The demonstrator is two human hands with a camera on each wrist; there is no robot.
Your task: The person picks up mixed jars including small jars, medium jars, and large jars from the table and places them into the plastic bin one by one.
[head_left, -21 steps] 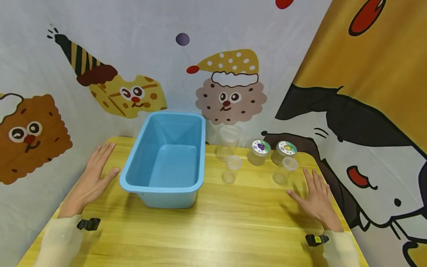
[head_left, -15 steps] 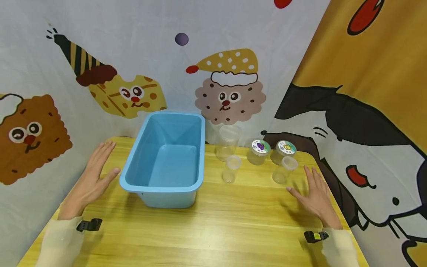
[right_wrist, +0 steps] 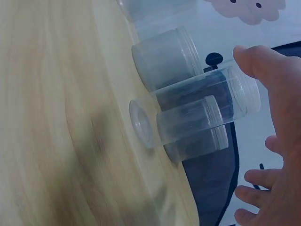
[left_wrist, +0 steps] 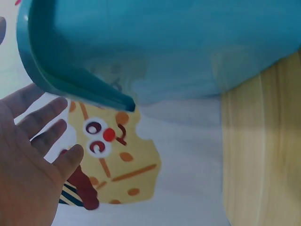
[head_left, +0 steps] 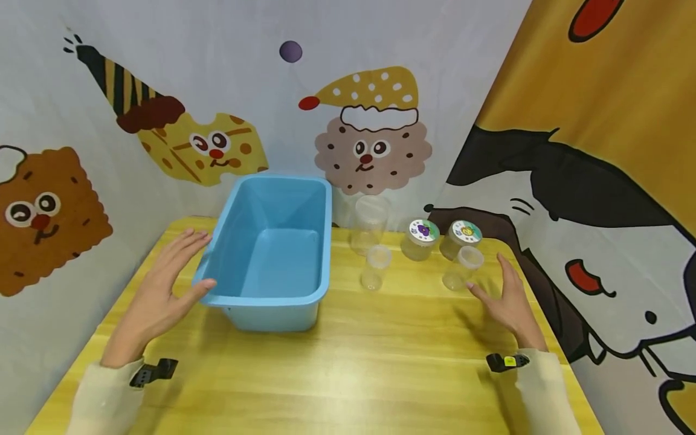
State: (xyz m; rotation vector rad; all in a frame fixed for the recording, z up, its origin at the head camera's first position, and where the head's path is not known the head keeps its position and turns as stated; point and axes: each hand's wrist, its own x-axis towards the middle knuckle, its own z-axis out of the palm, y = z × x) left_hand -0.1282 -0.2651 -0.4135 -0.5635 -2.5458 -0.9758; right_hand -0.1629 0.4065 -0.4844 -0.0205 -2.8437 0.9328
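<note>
A blue plastic tub (head_left: 266,305) stands on the table. My left hand (head_left: 157,293) hovers at its left rim, fingers extended and thumb spread; in the left wrist view the fingertips overlap the rim (left_wrist: 33,66). Toward the right, my right hand (head_left: 508,302) has its thumb near a slim clear plastic jar (head_left: 461,270), holding nothing. In the right wrist view that clear jar (right_wrist: 188,106) stands upright past the thumb. Behind it are two squat clear jars with printed lids, one with a purple picture (head_left: 420,241), one with a yellow picture (head_left: 455,244).
Between the tub and the lidded jars stand a taller clear container (head_left: 370,223) and a small clear jar (head_left: 375,269). The wooden table (head_left: 348,380) reaches back to a cartoon-printed cloth (head_left: 217,36), which also runs along the right side.
My left hand has moved right, from beside the tub to its rim. My right hand has moved slightly up and left, its thumb closer to the slim jar. The head view has tilted slightly.
</note>
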